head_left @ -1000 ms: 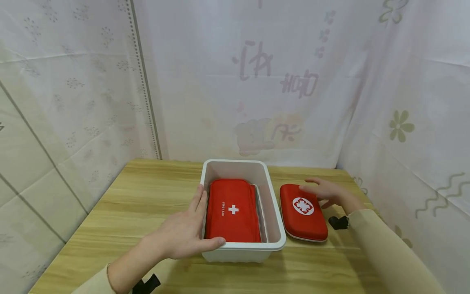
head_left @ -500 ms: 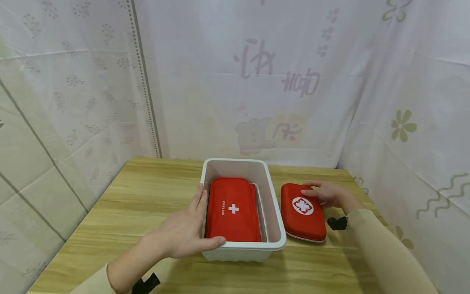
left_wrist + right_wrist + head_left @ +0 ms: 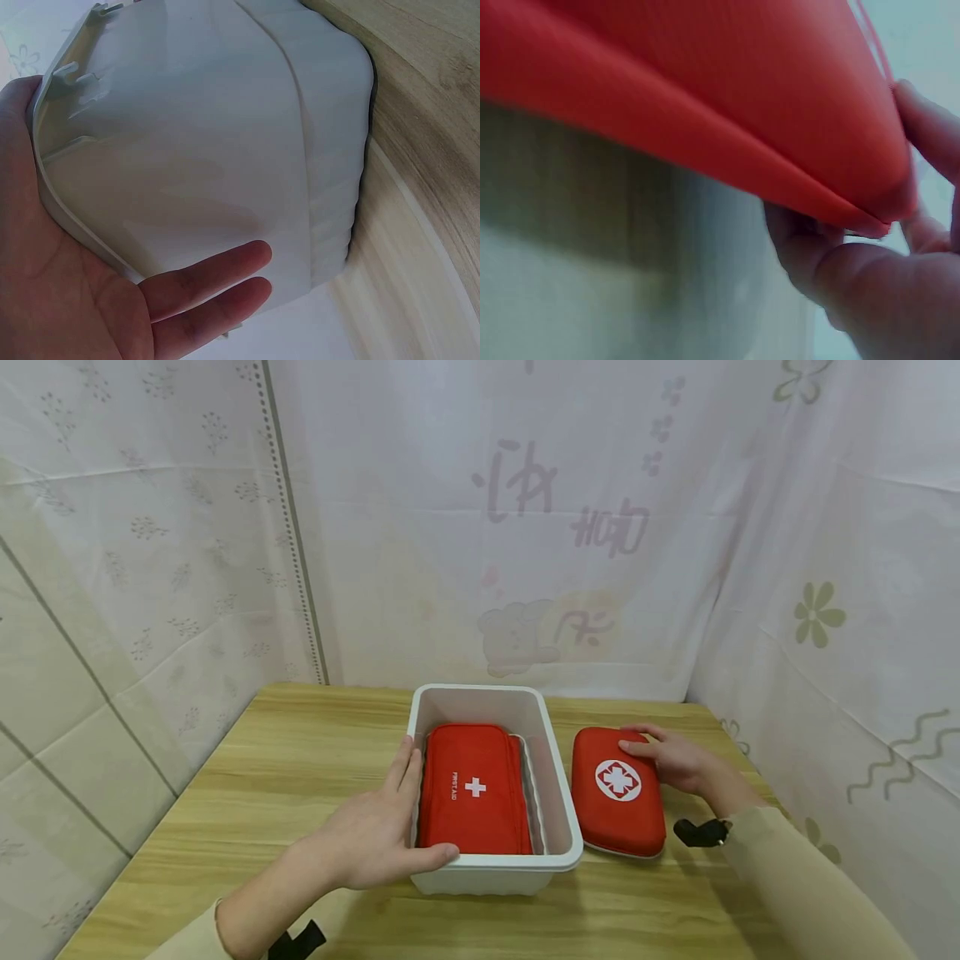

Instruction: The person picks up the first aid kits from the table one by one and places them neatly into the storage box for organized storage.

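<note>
A white plastic bin (image 3: pixel 495 861) stands mid-table and holds a red first aid pouch (image 3: pixel 480 818) with a white cross. My left hand (image 3: pixel 367 835) rests against its left side, thumb over the near rim; in the left wrist view, two straight fingers (image 3: pixel 206 274) lie by the bin's outer wall. To the right of the bin is a red hard-shell first aid case (image 3: pixel 618 822) with a round white emblem. My right hand (image 3: pixel 682 764) grips its far right corner, the thumb on top and fingers under it in the right wrist view, where the case (image 3: pixel 742 82) is raised off the table.
Beside the pouch inside the bin, a greyish-white edged item (image 3: pixel 531 785) shows, mostly covered. The wood-grain table (image 3: pixel 300 760) extends to both sides. A patterned white curtain (image 3: pixel 420 568) hangs behind it and along both sides.
My right hand has closed its fingers round the far right corner of the red case. The case has turned slightly and its far end has risen. The left hand and bin stay put.
</note>
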Motion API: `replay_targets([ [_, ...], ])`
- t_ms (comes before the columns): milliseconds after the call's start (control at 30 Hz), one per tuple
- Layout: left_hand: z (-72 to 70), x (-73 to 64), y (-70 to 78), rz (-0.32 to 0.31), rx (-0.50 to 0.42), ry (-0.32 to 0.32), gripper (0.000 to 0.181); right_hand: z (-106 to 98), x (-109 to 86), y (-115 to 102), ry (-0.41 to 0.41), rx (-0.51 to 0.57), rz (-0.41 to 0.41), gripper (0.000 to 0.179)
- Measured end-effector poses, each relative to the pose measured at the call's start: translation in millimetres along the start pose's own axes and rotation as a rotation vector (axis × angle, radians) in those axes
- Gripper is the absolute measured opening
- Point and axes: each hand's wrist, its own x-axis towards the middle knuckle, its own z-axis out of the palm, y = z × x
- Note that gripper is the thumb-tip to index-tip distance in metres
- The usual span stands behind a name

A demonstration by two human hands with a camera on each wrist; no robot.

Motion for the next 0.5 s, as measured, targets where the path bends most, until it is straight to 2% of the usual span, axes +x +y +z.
replay_targets([
  [200, 0.2, -0.2, -1.4, 0.006, -0.005, 0.003, 0.133, 7.1, -9.8, 4.7, -0.016, 0.127, -0.085, 0.043],
  [500, -0.1, 0.1, -1.0, -0.004, -0.011, -0.001, 0.133, 14.5, -30.0, 1.3, -0.022, 0.122, -0.198, 0.043],
])
